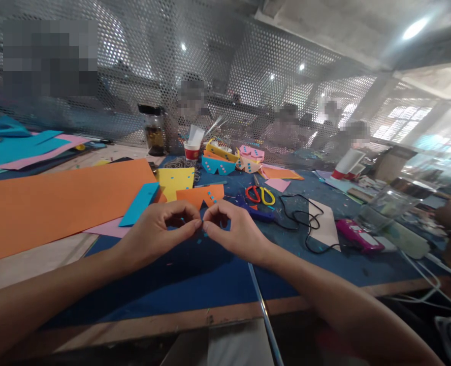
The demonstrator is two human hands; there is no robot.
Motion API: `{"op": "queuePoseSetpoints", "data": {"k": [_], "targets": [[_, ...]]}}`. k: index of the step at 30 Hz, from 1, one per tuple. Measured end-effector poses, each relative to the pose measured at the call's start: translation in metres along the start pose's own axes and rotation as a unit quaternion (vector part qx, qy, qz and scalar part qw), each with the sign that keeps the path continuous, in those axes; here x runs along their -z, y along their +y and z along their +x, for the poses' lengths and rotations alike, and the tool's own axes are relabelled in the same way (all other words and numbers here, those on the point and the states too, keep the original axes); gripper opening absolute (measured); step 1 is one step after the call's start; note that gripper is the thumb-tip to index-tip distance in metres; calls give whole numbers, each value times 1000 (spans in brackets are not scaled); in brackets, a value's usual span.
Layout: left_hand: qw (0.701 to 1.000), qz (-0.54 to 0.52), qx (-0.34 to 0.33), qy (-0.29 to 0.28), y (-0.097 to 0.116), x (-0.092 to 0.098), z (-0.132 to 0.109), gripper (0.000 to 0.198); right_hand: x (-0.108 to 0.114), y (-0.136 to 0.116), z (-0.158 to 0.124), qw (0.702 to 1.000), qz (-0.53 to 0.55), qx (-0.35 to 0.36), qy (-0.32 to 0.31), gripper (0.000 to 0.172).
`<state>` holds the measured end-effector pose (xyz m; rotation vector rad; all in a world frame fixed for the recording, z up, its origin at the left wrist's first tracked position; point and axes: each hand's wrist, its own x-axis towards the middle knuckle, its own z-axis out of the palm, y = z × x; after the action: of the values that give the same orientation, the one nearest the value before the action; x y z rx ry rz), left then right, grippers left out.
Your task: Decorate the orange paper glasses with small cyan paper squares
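Observation:
My left hand [159, 226] and my right hand [243, 229] meet above the blue table mat [195, 284]. Thumb and fingers of each are closed in a pinch, tips touching or nearly so. Whatever sits between them is too small to make out. Just beyond my fingers lies an orange paper cutout [189, 194] shaped like a mask, with small blue pieces on it. A yellow card [175, 183] with blue bits is behind it. Left of my left hand rests a folded blue paper strip [139, 205]. Past my right hand is a blue corded tool [261, 214], partly hidden.
Scissors [253, 193] with red and yellow handles lie ahead. A black cord [296, 218] loops toward a magenta power strip [358, 236]. Large orange paper [65, 203] covers the left. Decorated paper masks [218, 165], a paper cup [192, 151] and a jar [155, 132] stand behind.

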<state>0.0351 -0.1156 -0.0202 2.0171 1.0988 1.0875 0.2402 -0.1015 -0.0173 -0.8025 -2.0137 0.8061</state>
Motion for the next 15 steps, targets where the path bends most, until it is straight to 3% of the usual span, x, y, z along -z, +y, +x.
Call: {"op": "queuePoseSetpoints", "data": {"k": [15], "targets": [[998, 44, -30, 18, 5, -4, -2, 21, 0, -1, 0, 1000, -9, 0, 1, 3]]}}
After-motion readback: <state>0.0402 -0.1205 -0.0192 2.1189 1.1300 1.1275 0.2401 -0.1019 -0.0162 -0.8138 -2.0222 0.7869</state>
